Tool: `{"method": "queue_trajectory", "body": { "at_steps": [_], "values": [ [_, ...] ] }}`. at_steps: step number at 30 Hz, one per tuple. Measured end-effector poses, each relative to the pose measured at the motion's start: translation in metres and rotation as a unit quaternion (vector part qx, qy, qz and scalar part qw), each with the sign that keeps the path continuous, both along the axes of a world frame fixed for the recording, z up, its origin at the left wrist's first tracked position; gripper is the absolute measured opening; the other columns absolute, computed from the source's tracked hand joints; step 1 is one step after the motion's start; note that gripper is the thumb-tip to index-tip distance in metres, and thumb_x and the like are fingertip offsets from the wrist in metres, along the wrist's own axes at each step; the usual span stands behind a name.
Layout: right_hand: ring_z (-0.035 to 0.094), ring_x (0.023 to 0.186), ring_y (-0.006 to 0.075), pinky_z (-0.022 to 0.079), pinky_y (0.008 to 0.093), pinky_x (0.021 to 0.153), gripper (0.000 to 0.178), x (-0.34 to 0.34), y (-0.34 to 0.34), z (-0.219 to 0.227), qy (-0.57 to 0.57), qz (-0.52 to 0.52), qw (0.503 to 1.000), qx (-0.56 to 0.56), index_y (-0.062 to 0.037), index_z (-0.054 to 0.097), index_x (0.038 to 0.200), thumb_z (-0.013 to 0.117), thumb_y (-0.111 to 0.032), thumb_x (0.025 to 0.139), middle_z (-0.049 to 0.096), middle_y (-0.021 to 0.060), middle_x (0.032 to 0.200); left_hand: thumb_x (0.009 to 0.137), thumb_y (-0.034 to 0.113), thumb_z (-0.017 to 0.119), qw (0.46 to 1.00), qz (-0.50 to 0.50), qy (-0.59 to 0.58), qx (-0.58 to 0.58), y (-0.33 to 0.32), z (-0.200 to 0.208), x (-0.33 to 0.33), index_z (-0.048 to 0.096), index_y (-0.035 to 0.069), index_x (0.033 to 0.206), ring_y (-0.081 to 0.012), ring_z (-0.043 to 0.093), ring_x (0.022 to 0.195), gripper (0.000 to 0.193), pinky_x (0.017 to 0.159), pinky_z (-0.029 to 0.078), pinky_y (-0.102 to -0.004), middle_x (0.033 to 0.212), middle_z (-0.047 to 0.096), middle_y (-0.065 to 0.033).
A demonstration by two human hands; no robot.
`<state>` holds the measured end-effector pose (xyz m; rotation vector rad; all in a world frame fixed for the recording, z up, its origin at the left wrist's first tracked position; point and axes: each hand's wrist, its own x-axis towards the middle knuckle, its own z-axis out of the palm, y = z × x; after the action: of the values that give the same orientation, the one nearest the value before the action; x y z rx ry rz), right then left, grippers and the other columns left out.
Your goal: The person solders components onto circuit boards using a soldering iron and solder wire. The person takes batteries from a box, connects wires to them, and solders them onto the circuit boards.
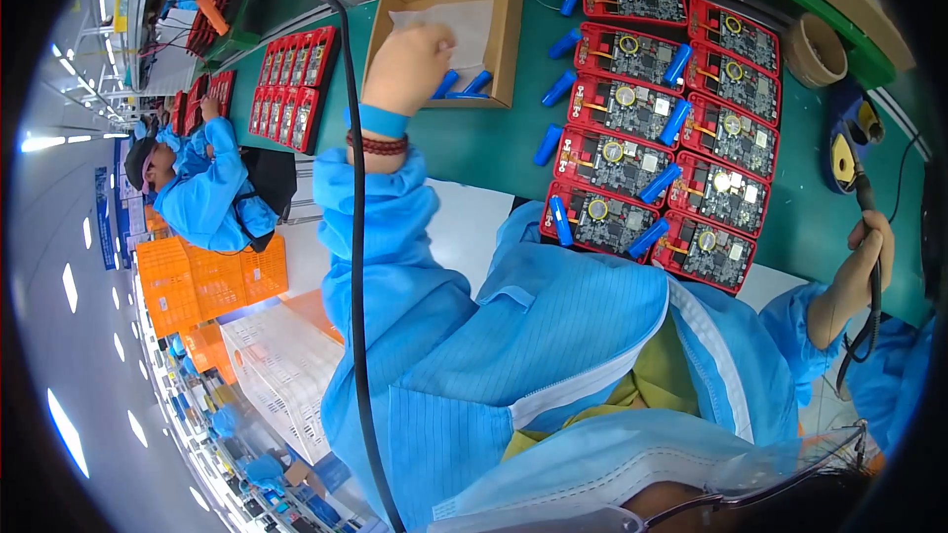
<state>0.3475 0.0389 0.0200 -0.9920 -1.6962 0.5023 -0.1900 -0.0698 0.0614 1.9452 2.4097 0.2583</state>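
My left hand (pixel 410 64) reaches into an open cardboard box (pixel 513 35) on the green bench, fingers curled down beside a few blue cylindrical cells (pixel 464 87) and a white sheet. Whether it grips a cell is hidden. My right hand (pixel 869 257) is closed around the handle of a soldering iron (pixel 866 195), whose tip points toward its blue and yellow stand (pixel 847 153). Between my hands lie two rows of red trays with circuit boards (pixel 662 128), with blue cells set beside many of them.
A tape roll (pixel 815 49) sits at the back right. More red trays (pixel 296 84) lie further left, where a seated co-worker in a blue coat (pixel 202 188) works. Orange crates (pixel 197 281) and printed papers (pixel 286 365) are below. A black cable (pixel 353 237) hangs across my left sleeve.
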Motion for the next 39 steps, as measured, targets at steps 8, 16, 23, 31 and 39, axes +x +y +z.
{"method": "queue_trajectory", "body": {
  "at_steps": [8,16,23,31,39],
  "values": [
    [0.040,0.059,0.0085,0.028,0.0233,0.053,0.024,-0.018,-0.007,0.007,0.001,0.034,0.999,0.003,0.0065,0.061,0.097,0.043,-0.009,0.094,0.047,0.0037,0.065,0.077,0.006,0.061,0.996,0.009,0.010,-0.090,-0.019,-0.028,-0.047,0.065,0.008,0.096,-0.0361,0.060,0.087,0.020,0.078,0.049,-0.0410,0.093,0.061,-0.0178],
    [0.043,0.061,0.0095,0.030,0.0226,0.054,0.024,-0.014,-0.011,0.007,0.094,0.034,0.994,-0.044,0.0055,0.060,0.100,0.045,-0.013,0.093,0.051,0.0049,0.068,0.085,0.000,0.057,0.966,-0.039,-0.218,0.134,-0.019,0.025,0.010,0.057,0.000,0.101,-0.0164,0.061,0.083,0.016,0.068,0.049,-0.0265,0.086,0.060,-0.0044],
    [0.052,0.074,0.0109,0.043,0.0243,0.065,0.018,-0.088,-0.030,0.026,0.092,0.129,0.984,-0.084,-0.0002,0.059,0.104,0.056,-0.006,0.087,0.056,0.0042,0.083,0.091,0.005,0.053,0.764,-0.152,-0.626,-0.020,0.020,0.016,0.137,0.055,-0.001,0.101,-0.0122,0.063,0.077,0.012,0.070,0.053,-0.0236,0.089,0.059,-0.0064],
    [0.060,0.081,0.0145,0.048,0.0274,0.071,0.039,-0.128,-0.037,0.031,0.039,0.216,0.974,-0.057,-0.0050,0.055,0.112,0.070,-0.003,0.076,0.060,0.0078,0.092,0.092,0.010,0.053,0.752,-0.182,-0.633,-0.008,0.044,0.003,0.218,0.055,0.000,0.098,-0.0075,0.057,0.072,0.011,0.063,0.046,-0.0204,0.084,0.057,-0.0030],
    [0.057,0.078,0.0091,0.048,0.0231,0.066,0.030,-0.124,-0.036,0.025,0.130,0.241,0.949,-0.156,-0.0050,0.055,0.111,0.061,0.001,0.082,0.057,0.0042,0.086,0.091,0.011,0.055,0.697,-0.189,-0.690,-0.052,0.046,-0.004,0.226,0.056,0.002,0.090,-0.0085,0.050,0.073,0.010,0.067,0.041,-0.0221,0.080,0.054,-0.0010]
  ]
}}
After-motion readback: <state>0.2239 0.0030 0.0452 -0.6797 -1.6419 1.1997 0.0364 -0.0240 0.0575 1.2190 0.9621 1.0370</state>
